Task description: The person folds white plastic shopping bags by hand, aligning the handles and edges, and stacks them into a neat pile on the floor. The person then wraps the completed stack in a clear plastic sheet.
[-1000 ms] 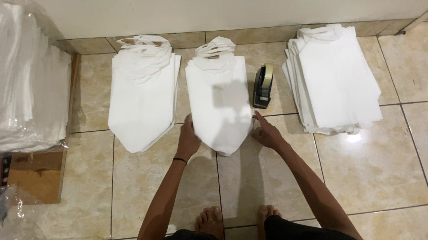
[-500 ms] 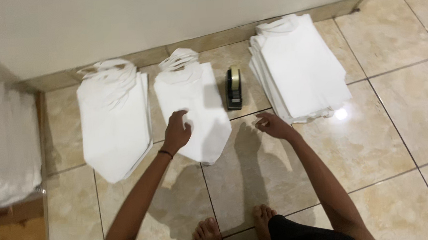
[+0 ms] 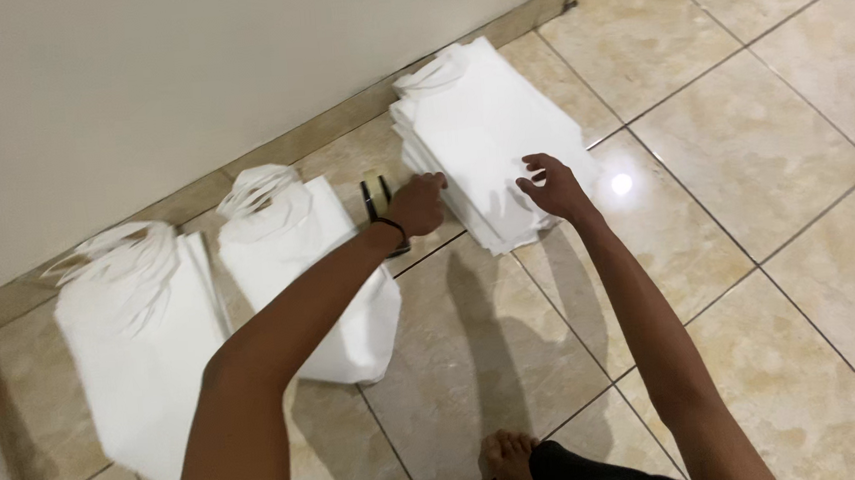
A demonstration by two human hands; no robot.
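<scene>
Now both hands reach the bag stack (image 3: 490,130) by the wall: left hand (image 3: 417,203) curled at its edge, right hand (image 3: 554,187) spread open on top, neither gripping; a careless pull could drag several bags askew

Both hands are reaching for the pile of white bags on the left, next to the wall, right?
Not quite. The head view shows the left hand and right hand reaching for the pile of white bags on the right, next to the wall.
</scene>
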